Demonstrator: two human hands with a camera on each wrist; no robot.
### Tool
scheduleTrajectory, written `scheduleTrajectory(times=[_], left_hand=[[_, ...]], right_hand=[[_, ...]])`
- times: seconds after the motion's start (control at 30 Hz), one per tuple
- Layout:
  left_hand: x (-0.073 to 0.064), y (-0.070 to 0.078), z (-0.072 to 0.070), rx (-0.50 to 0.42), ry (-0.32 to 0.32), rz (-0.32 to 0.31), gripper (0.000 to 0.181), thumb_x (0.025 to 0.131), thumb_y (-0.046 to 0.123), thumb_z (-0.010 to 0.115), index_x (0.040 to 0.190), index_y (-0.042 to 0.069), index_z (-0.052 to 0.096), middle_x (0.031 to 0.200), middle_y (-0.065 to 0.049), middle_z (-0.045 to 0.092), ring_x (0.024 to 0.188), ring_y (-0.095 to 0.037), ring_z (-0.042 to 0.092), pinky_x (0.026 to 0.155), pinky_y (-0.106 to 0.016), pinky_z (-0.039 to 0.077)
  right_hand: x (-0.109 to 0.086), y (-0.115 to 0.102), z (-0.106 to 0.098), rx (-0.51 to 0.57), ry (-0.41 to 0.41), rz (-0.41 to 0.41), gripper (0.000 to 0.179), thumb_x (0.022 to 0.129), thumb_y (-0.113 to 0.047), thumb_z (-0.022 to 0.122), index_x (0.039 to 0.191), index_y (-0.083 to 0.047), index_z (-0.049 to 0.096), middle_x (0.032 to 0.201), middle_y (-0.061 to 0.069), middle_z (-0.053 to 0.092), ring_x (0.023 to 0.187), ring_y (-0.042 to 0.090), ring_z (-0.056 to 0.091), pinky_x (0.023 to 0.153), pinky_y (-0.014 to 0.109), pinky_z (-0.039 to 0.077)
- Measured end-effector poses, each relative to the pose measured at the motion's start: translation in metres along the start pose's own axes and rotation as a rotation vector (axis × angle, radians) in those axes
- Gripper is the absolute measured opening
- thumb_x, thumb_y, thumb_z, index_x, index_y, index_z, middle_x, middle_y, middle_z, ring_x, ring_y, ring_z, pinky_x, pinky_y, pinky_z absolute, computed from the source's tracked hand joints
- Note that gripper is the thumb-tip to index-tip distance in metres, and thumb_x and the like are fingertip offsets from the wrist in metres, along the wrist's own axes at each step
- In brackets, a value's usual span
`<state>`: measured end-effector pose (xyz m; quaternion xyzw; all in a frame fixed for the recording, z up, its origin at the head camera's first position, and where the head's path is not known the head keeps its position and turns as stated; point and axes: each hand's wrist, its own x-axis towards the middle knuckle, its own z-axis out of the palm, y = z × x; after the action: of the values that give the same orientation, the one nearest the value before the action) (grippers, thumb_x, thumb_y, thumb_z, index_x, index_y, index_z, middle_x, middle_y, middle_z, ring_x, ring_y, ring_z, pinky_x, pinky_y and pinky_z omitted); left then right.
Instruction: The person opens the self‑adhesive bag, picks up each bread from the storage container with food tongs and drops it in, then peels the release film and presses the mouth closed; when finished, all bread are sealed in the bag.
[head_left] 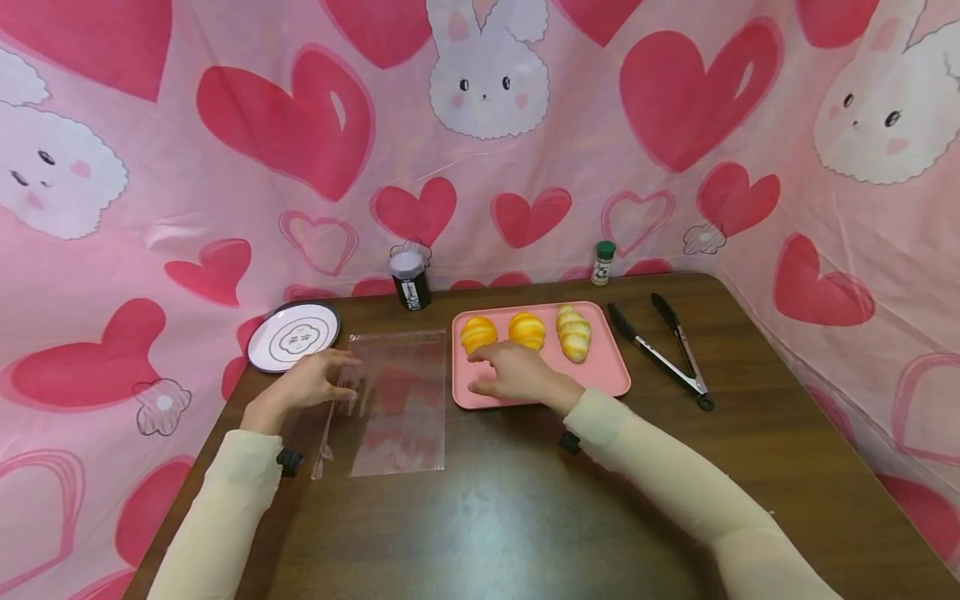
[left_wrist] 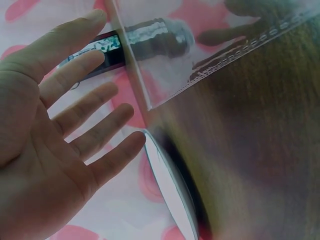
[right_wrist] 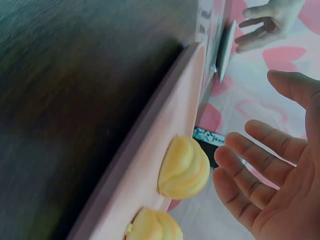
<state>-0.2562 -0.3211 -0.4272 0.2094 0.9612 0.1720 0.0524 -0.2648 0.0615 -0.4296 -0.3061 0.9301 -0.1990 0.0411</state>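
My left hand (head_left: 303, 383) hovers over the left edge of a clear plastic bag (head_left: 405, 408) lying flat on the table. Its fingers are spread and grasp nothing, as the left wrist view shows. Over the front left part of a pink tray (head_left: 611, 375) is my right hand (head_left: 517, 373), fingers apart and loosely bent, with nothing held. The tray carries two round golden bread rolls (head_left: 478, 332) and one longer, paler croissant-shaped roll (head_left: 573, 333). In the right wrist view, a roll (right_wrist: 185, 167) sits just beyond the fingertips, apparently untouched.
A white plate (head_left: 262, 346) with a dark rim lies at the back left. Behind the bag stands a dark jar with a pale lid (head_left: 409, 279). A green-capped shaker (head_left: 603, 263) stands near the back edge. Black-tipped tongs (head_left: 663, 362) lie spread right of the tray.
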Motion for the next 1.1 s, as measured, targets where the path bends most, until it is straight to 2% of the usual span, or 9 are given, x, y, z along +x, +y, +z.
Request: scheduleTrajectory(times=[0.4,0.67,0.87,0.97,1.1], left_hand=[[0.002,0.002,0.002,0.029,0.011,0.005,0.057,0.079,0.021,0.084,0.128,0.001,0.065,0.135,-0.028,0.058,0.129,-0.049,0.05,0.105,-0.062,0.042],[0.002,-0.004,0.007,0.07,0.009,0.022,0.053,0.078,0.02,0.084,0.125,0.001,0.067,0.132,-0.027,0.061,0.127,-0.047,0.053,0.105,-0.061,0.042],[0.002,-0.005,0.008,0.069,0.008,0.04,0.051,0.077,0.02,0.084,0.122,0.001,0.068,0.129,-0.027,0.063,0.124,-0.047,0.055,0.103,-0.06,0.044],[0.001,-0.005,0.009,0.073,0.008,0.036,0.052,0.076,0.021,0.085,0.121,0.001,0.069,0.128,-0.027,0.063,0.122,-0.047,0.056,0.102,-0.06,0.045],[0.001,-0.007,0.012,0.084,-0.01,0.023,0.052,0.075,0.022,0.086,0.12,0.001,0.07,0.125,-0.025,0.065,0.119,-0.044,0.059,0.101,-0.057,0.047]], right_hand=[[0.016,-0.016,0.02,-0.05,-0.013,-0.06,0.049,0.088,-0.044,0.07,0.129,-0.017,0.067,0.127,0.002,0.069,0.113,0.021,0.064,0.099,0.041,0.054],[0.024,-0.028,0.031,-0.061,-0.02,-0.084,0.051,0.087,-0.044,0.072,0.127,-0.014,0.067,0.122,0.002,0.071,0.103,0.02,0.063,0.087,0.039,0.058],[0.03,-0.034,0.036,-0.143,-0.029,-0.1,0.052,0.087,-0.047,0.072,0.127,-0.015,0.068,0.122,0.001,0.071,0.102,0.02,0.064,0.087,0.037,0.057],[0.033,-0.037,0.039,-0.191,-0.016,-0.111,0.049,0.086,-0.047,0.072,0.124,-0.015,0.07,0.115,0.0,0.073,0.097,0.02,0.063,0.082,0.036,0.057],[0.036,-0.039,0.044,-0.214,-0.014,-0.124,0.036,0.084,-0.046,0.075,0.106,-0.017,0.073,0.093,-0.003,0.071,0.084,0.017,0.058,0.07,0.031,0.051]])
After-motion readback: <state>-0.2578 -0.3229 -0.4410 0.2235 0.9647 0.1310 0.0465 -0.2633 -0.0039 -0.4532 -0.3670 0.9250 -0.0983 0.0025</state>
